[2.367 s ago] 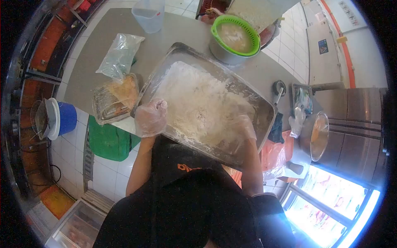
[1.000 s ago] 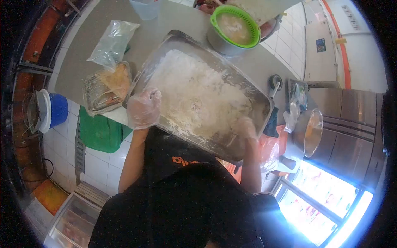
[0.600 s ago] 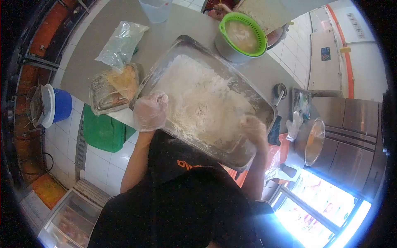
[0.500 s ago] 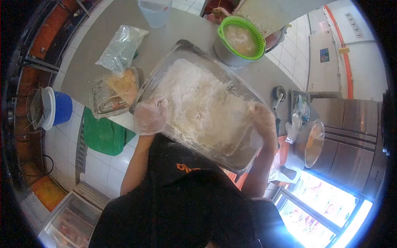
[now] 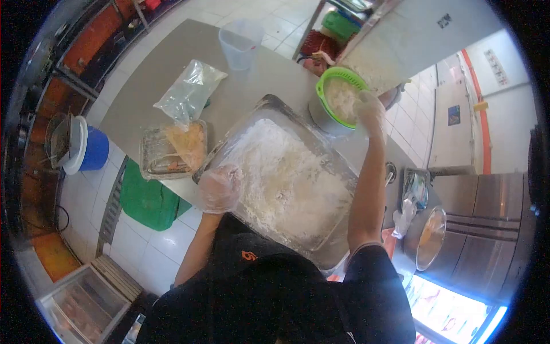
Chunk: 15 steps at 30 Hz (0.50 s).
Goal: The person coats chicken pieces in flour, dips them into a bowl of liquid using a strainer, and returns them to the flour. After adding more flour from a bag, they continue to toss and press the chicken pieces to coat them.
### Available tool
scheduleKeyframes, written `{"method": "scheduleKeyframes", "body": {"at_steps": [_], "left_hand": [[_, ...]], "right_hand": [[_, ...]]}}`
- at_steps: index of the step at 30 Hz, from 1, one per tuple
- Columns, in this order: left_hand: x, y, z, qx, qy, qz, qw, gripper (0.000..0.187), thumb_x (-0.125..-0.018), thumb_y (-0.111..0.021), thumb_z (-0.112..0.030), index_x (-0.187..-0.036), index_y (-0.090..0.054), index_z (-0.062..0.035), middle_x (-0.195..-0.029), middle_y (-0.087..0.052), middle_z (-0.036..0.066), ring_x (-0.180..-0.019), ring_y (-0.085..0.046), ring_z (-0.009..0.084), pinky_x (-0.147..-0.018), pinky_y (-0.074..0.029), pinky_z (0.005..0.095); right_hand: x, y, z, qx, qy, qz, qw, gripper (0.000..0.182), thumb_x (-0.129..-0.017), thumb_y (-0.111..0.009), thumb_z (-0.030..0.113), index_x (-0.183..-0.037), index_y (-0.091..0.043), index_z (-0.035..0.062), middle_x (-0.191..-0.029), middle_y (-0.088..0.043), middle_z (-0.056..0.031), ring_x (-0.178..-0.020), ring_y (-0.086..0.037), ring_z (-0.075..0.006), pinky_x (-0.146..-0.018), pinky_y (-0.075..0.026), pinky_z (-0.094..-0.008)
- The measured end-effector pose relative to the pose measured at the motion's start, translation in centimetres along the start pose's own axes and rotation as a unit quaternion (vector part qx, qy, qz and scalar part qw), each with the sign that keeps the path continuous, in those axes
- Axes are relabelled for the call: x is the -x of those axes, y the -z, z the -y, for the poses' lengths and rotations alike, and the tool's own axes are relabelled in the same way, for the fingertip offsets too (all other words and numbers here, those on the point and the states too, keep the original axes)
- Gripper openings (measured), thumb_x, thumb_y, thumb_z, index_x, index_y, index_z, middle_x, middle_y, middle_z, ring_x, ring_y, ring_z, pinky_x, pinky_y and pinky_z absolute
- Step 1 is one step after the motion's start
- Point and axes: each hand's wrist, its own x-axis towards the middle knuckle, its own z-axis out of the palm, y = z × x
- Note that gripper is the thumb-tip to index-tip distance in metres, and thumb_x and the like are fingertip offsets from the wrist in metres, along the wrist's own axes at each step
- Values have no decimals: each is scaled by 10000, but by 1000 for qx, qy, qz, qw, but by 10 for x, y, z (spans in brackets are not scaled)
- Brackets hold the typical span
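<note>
A large metal tray [image 5: 338, 157] of white flour [image 5: 281, 172] lies tilted across the front of the table. My left hand [image 5: 220, 189], in a clear plastic glove dusted with flour, is closed at the tray's left rim; its fingertips are partly hidden. At the back right, a green strainer basket [image 5: 327, 86] sits in a grey pot [image 5: 323, 117], with pale, wet pieces in cloudy liquid [image 5: 342, 98]. My right hand [image 5: 370, 114], also gloved, is at the basket's right rim, fingers curled on it.
Left of the tray are a clear plastic bag [image 5: 189, 94] and a foil-like container [image 5: 154, 155] with crumbly food. A clear jug [image 5: 240, 46] stands behind. Right are a metal bowl [image 5: 427, 241] and a loose plastic glove [image 5: 405, 212]. A green bin [image 5: 146, 198] stands below left.
My right hand has gone from the tray's right side up to the green basket. My left hand stays at the tray's left rim. The view has shifted, so the table appears lower.
</note>
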Motion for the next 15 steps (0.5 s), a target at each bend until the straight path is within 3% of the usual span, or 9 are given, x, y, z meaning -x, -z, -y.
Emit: {"method": "scheduleKeyframes", "body": {"at_steps": [2,4,6,7,9,10,12,13,15], "left_hand": [[5,-3,1,-15,9,-1,1000,194,-890,-702,-286,-949,-755,-109,-829,-735,153,-756,-705,380,-699,-555,469],[9,-14,9,-16,6,-17,1000,196,-887,-705,-287,-935,-753,-103,-823,-733,151,-757,-705,373,-697,-557,456],[6,-12,8,-15,6,-13,1000,192,-885,-701,-284,-942,-752,-107,-817,-730,144,-757,-703,363,-695,-555,447],[4,-11,5,-13,3,-12,1000,191,-885,-699,-282,-946,-751,-109,-814,-729,140,-756,-702,358,-694,-554,443],[2,-9,1,11,21,8,1000,184,-885,-692,-280,-952,-753,-120,-810,-725,137,-748,-698,355,-688,-548,441],[2,-8,0,22,31,16,999,181,-886,-688,-279,-955,-754,-125,-807,-724,135,-743,-696,354,-686,-545,439],[1,-4,-6,40,60,44,996,169,-889,-679,-274,-952,-753,-136,-803,-722,132,-732,-693,357,-675,-540,439],[-1,-2,-6,48,75,54,995,164,-891,-674,-272,-950,-753,-142,-802,-722,131,-726,-691,359,-670,-538,440],[0,0,-4,16,35,44,998,146,-888,-690,-249,-949,-732,-123,-800,-721,125,-715,-692,355,-665,-541,453]], "right_hand": [[36,12,36,-62,-79,32,994,301,-923,-626,240,-1159,-715,76,-1203,-714,-184,-1137,-678,-357,-977,-521,-421],[80,-11,45,-140,-12,45,989,251,-942,-638,196,-1136,-719,59,-1192,-719,-181,-1147,-674,-349,-984,-519,-432],[127,-54,39,-170,90,130,973,249,-928,-671,142,-1155,-722,54,-1049,-739,-127,-949,-701,-217,-877,-550,-362],[142,-71,38,-79,119,243,960,311,-957,-650,249,-1214,-694,81,-1250,-691,-191,-1152,-657,-372,-997,-517,-442],[200,-152,3,12,165,180,970,454,-926,-659,254,-1354,-628,106,-1383,-624,-186,-1178,-643,-392,-1012,-514,-466],[221,-154,18,83,211,115,967,508,-926,-656,293,-1393,-602,100,-1396,-615,-182,-1168,-649,-395,-983,-527,-489],[266,-164,20,296,296,-20,908,582,-934,-640,346,-1449,-555,88,-1435,-580,-185,-1204,-627,-396,-979,-520,-529],[291,-191,2,429,330,-90,836,601,-941,-627,359,-1466,-536,82,-1460,-554,-193,-1251,-598,-394,-1003,-501,-546],[312,-200,-6,499,317,-64,804,592,-950,-622,366,-1462,-538,81,-1410,-566,-195,-1230,-598,-373,-991,-501,-542]]}}
